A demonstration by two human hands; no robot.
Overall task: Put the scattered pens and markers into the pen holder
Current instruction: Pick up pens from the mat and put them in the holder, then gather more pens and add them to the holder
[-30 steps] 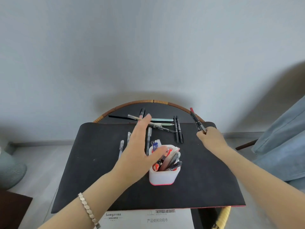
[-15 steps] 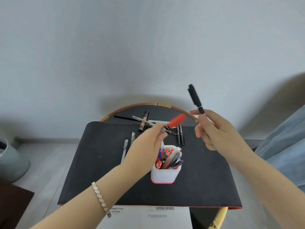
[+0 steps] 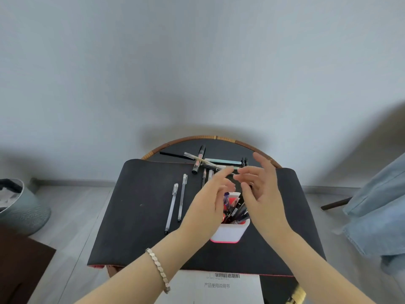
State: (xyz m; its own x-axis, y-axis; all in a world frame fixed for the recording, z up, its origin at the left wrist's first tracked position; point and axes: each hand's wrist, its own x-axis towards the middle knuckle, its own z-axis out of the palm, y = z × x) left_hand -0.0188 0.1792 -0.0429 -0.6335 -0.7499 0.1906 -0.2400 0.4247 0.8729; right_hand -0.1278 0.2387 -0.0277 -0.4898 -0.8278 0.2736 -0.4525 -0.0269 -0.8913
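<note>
A white pen holder [image 3: 230, 232] with a red base stands on the black mat [image 3: 142, 211], packed with several pens. My left hand [image 3: 208, 200] hovers over its left rim, fingers spread, holding nothing. My right hand [image 3: 260, 189] hangs just above its right side, fingers apart and empty. Two clear gel pens [image 3: 177, 202] lie side by side on the mat to the left. At the far edge lie a black marker [image 3: 198, 160], a pale green pen [image 3: 221, 161], a thin black pen [image 3: 173, 154] and several others, partly hidden by my fingers.
The mat covers a round dark table with a rattan rim [image 3: 197, 138]. A printed booklet [image 3: 219, 286] lies at the near edge. A grey bin [image 3: 19, 207] stands on the floor to the left, blue fabric [image 3: 377, 205] hangs at the right.
Half a second ago my left hand held a red-capped pen and my right a black marker. Both hands have come down over the holder and are now empty.
</note>
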